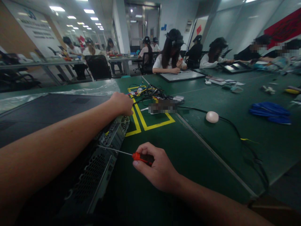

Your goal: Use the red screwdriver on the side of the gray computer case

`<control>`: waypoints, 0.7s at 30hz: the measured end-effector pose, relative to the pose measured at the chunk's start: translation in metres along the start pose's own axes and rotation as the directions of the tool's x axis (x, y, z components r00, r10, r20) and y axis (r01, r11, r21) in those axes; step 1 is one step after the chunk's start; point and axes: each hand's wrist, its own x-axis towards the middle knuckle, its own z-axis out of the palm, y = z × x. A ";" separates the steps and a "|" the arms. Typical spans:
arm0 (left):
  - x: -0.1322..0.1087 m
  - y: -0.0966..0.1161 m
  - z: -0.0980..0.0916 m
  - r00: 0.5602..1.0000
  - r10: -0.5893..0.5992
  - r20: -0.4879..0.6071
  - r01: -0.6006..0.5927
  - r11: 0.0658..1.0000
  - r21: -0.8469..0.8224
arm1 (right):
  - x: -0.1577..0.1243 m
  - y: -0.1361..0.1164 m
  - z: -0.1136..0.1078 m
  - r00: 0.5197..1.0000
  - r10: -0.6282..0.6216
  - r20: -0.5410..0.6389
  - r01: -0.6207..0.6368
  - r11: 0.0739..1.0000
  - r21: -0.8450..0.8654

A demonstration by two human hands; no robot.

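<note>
My right hand (160,166) is closed round the red and black handle of a screwdriver (124,153). Its long metal shaft points left, and the tip meets the rear panel of a black computer case (54,105) lying on its side. My left hand (122,103) reaches across the case and grips its far rear corner, fingers bent down over the edge; the fingertips are partly hidden. Below my left hand the rear panel shows a round fan grille (124,122), and nearer to me a perforated metal vent (94,166). My left forearm covers part of the case.
Beyond the case lies a tangle of cables (152,92) near yellow tape marks (160,123) on the green table (199,150). To the right are a white mouse-like object (212,117) on a black cable and a blue folded bundle (270,112). Several people sit at tables behind.
</note>
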 end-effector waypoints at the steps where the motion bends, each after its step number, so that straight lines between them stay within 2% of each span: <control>1: 0.000 0.000 0.000 1.000 0.001 -0.005 -0.001 1.000 -0.004 | 0.000 -0.001 0.000 1.000 0.001 -0.007 -0.001 1.000 -0.007; 7: -0.001 0.000 -0.001 1.000 -0.006 -0.001 0.006 1.000 -0.010 | 0.001 0.000 0.000 1.000 0.020 -0.007 -0.020 1.000 -0.005; 15: 0.000 -0.001 0.001 1.000 -0.002 -0.007 0.002 1.000 -0.022 | 0.002 -0.001 -0.002 0.996 -0.066 -0.051 0.063 0.996 -0.063; 18: 0.001 -0.001 0.002 1.000 -0.005 -0.010 0.005 1.000 -0.025 | 0.001 -0.001 -0.002 0.996 -0.084 -0.023 0.082 0.993 -0.084; 21: 0.002 -0.002 0.003 1.000 0.003 -0.011 -0.003 1.000 -0.025 | 0.000 0.000 0.000 0.999 -0.043 -0.002 0.043 0.998 -0.041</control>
